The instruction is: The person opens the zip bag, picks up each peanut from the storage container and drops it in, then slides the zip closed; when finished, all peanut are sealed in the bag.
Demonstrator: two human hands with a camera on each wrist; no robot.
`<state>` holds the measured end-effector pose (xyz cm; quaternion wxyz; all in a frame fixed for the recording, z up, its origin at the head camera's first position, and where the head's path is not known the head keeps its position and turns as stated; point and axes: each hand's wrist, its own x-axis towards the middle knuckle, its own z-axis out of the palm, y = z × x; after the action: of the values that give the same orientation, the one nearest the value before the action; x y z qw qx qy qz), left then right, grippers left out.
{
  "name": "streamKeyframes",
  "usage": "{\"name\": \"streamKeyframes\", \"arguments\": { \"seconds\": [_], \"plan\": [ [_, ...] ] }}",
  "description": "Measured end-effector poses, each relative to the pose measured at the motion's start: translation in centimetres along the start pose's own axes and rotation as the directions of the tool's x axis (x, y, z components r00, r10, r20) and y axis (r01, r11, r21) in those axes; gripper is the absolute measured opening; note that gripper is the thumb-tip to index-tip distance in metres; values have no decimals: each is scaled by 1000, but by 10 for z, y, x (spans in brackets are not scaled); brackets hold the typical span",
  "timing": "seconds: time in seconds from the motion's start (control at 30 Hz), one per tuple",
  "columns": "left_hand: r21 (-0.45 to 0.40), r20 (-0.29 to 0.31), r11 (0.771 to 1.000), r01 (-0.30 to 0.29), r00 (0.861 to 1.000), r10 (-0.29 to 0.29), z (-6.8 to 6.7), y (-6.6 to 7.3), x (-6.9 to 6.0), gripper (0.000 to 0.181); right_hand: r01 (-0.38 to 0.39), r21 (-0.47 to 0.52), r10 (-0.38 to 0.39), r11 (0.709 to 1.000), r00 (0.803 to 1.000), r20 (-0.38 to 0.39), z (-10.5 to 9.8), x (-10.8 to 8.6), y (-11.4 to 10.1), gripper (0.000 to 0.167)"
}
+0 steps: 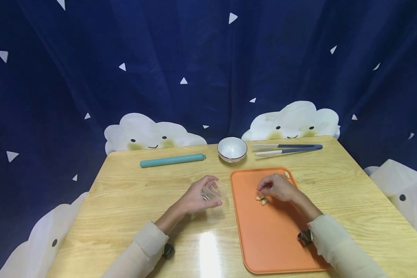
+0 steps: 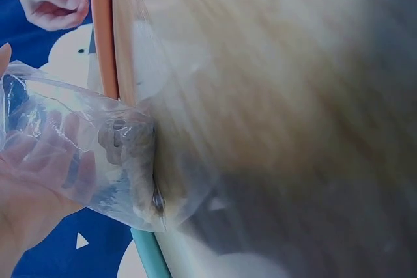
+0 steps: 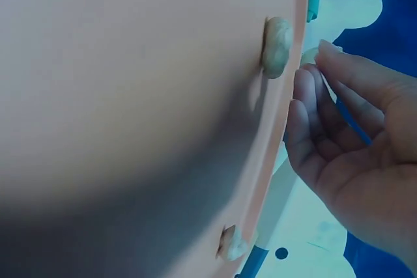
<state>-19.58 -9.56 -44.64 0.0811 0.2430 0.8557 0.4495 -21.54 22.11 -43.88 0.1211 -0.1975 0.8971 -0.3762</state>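
My left hand [image 1: 199,195] holds a clear plastic bag [image 2: 58,138] above the table, left of an orange tray [image 1: 264,247]. Fingers and thumb curve around the bag, and several tan lumps that look like peanuts [image 2: 137,161] lie at its bottom. Over the tray's far half, my right hand [image 1: 278,187] has thumb and fingertips brought together on a small pale piece [image 3: 310,56], apparently a peanut, mostly hidden by the fingers. Just below these fingertips, unshelled peanuts [image 1: 264,201] lie on the tray. One peanut [image 3: 277,47] shows clearly in the right wrist view.
A small pale oval [image 1: 287,175] shows at the tray's far right corner. Along the back of the wooden table [image 1: 125,216] stand a teal rod [image 1: 172,160], a white bowl [image 1: 232,148] and blue-and-white tongs [image 1: 288,149]. A dark blue curtain [image 1: 194,46] hangs behind.
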Motion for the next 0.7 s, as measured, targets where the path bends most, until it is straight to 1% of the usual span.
{"name": "streamKeyframes", "arguments": {
  "seconds": [0.17,0.4,0.57,0.7],
  "plan": [
    [12,-4,1000,3,1000,-3,-1,0,-1,71,-23,3,23,1000,999,31,1,1,5,5],
    [12,-4,1000,10,1000,-9,-2,0,-1,73,-32,74,26,997,997,78,3,0,8,6],
    [7,-6,1000,8,1000,-8,-2,-1,-1,75,-38,64,32,997,995,96,7,1,6,6],
    [11,-6,1000,1,1000,-1,-2,-1,-1,74,-44,77,36,996,994,107,7,2,4,9]
  ]
}}
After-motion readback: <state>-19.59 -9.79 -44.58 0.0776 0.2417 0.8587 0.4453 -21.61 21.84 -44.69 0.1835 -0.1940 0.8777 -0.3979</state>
